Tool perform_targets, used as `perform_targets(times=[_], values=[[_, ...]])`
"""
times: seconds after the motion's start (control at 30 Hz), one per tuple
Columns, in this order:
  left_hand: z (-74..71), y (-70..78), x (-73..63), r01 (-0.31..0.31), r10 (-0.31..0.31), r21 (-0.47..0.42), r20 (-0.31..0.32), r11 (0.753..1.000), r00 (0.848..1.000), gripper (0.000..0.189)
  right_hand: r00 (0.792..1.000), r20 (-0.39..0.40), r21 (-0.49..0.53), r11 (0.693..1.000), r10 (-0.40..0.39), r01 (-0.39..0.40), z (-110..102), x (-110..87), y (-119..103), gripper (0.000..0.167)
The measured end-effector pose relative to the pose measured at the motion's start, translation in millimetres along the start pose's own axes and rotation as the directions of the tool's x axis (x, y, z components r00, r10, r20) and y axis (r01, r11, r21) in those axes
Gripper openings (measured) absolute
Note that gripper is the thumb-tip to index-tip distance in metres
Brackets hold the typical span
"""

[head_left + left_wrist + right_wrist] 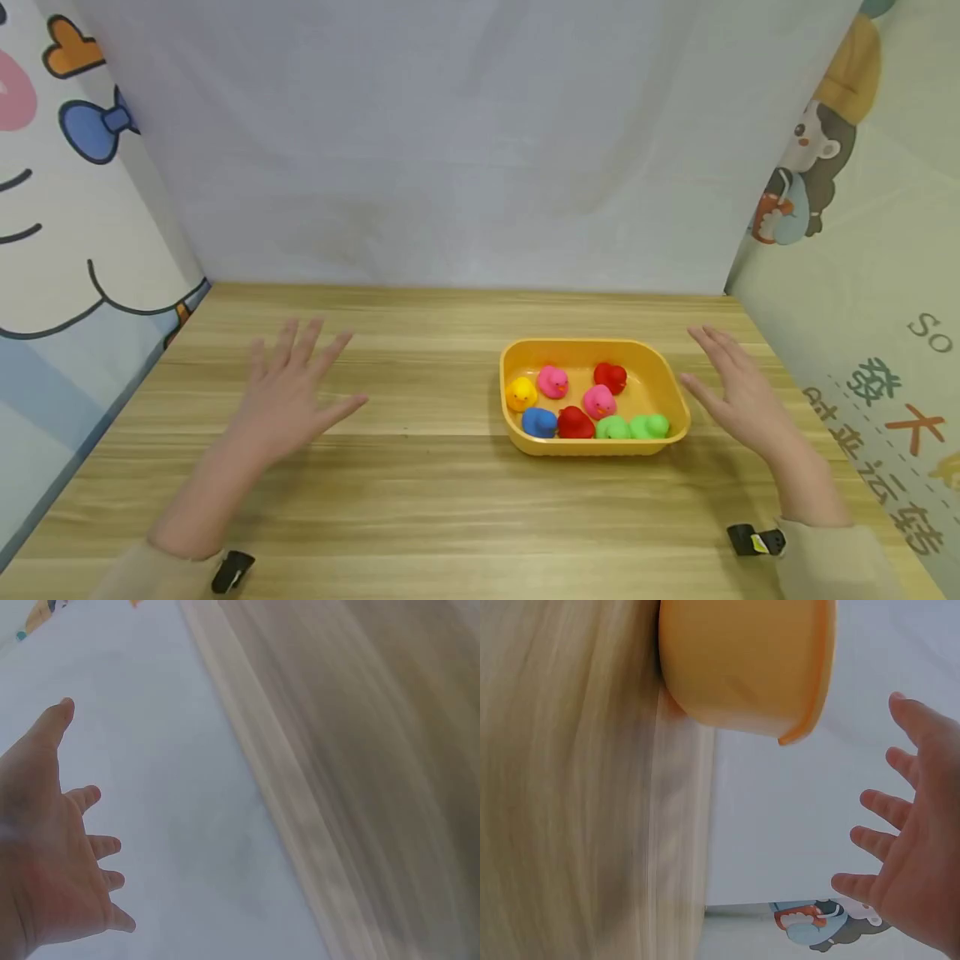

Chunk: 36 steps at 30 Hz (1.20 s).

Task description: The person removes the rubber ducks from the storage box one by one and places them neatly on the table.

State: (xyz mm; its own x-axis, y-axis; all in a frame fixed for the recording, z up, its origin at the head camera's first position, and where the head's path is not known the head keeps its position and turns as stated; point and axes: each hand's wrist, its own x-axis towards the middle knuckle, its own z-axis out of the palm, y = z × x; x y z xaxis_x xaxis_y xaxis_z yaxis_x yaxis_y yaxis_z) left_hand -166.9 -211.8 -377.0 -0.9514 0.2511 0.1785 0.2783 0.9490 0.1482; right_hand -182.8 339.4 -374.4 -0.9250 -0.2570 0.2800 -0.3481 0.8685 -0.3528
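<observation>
A yellow-orange plastic basket [585, 447] stands on the wooden table, right of the middle. Inside it lie several small toy ducks: a yellow duck [521, 394], a blue duck [539, 422], pink ducks [553, 382], red ducks [611, 378] and green ducks [649, 427]. My right hand [742, 400] is held just right of the basket, fingers extended, holding nothing. In the right wrist view the basket's outer wall [742, 667] shows beside that hand. Over the left part of the table, my left hand [288, 392] is spread wide with nothing in it.
The light wood table [405, 508] reaches back to a pale grey cloth [465, 167]. Cartoon-printed cloths flank it, one at the left [60, 250] and one at the right [862, 292]. Both wrists carry small black devices strapped near the sleeves.
</observation>
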Motion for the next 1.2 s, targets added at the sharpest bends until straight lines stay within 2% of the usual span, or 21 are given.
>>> perform_targets(times=[0.1,0.4,0.63,0.77,0.93,1.03,1.2], values=[[-1.8,8.2,9.1,-0.034,0.034,-0.01,-0.021,0.999,0.999,0.087,1.0,0.022,0.057,0.998,0.004,-0.005,1.3,6.2,-2.1,0.067],[2.8,38.4,36.3,-0.123,0.12,-0.039,-0.073,0.992,0.99,0.086,1.0,0.012,0.127,0.992,-0.009,0.008,10.8,20.3,2.2,0.068],[12.1,64.5,52.5,-0.205,0.198,-0.078,-0.089,0.976,0.976,0.085,0.998,0.056,0.282,0.959,0.001,-0.017,24.8,30.6,12.8,0.064],[19.5,78.1,61.9,-0.258,0.248,-0.092,-0.11,0.962,0.963,0.084,0.994,0.11,0.348,0.936,0.006,-0.044,30.0,36.2,17.6,0.063],[27.2,94.8,76.3,-0.318,0.305,-0.092,-0.136,0.944,0.943,0.082,0.987,0.159,0.375,0.925,0.002,-0.062,33.2,40.7,21.2,0.063],[32.4,103.4,84.3,-0.348,0.331,-0.122,-0.137,0.93,0.934,0.082,0.984,0.176,0.375,0.924,0.005,-0.071,35.9,42.6,23.0,0.061],[44.7,114.6,97.6,-0.375,0.358,-0.227,-0.112,0.899,0.927,0.081,0.982,0.188,0.367,0.926,0.021,-0.09,42.9,45.8,28.3,0.058]])
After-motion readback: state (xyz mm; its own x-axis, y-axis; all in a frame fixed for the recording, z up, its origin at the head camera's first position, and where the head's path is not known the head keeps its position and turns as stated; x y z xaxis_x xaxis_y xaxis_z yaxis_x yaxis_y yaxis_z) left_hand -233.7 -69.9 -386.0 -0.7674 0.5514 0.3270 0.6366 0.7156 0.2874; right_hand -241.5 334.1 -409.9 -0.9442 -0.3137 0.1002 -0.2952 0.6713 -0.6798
